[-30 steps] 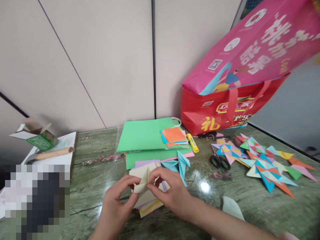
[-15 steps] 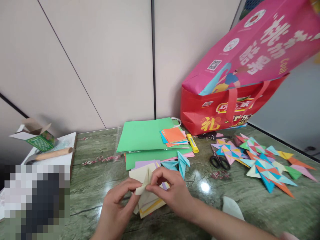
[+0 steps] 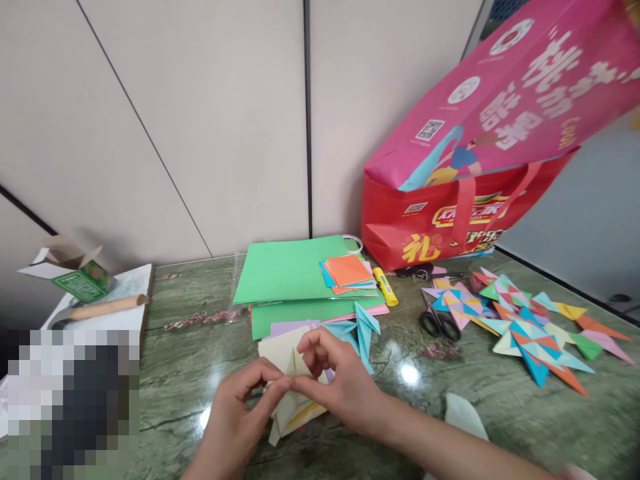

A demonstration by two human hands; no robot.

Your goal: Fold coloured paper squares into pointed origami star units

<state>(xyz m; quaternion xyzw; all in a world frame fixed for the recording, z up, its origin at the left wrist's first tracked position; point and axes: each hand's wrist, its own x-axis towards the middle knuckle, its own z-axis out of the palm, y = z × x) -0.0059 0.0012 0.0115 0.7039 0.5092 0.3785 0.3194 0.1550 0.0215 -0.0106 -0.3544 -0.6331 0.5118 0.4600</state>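
Observation:
A small folded piece of cream paper (image 3: 294, 364) is pinched between my two hands, its pointed end turned away from me. My left hand (image 3: 245, 407) is closed on its near left side, thumb on top. From the right, my right hand (image 3: 343, 383) grips the same piece, its thumb meeting the left thumb. Under the hands lies a stack of cream and yellow paper sheets (image 3: 280, 343), partly hidden, with a purple sheet (image 3: 295, 328) behind. Just past my right hand are blue folded paper pieces (image 3: 367, 333).
Green paper sheets (image 3: 285, 267) bear small orange squares (image 3: 350, 271). To the right are a yellow glue stick (image 3: 385, 288), scissors (image 3: 440, 325) and folded paper stars (image 3: 535, 340). Big bags (image 3: 415, 227) stand behind. A box (image 3: 85, 280) and a wooden-handled tool (image 3: 107, 308) lie left.
My thumbs have come together over the near end of the folded cream paper, covering its lower flap. The right fingers have lifted slightly away from its point.

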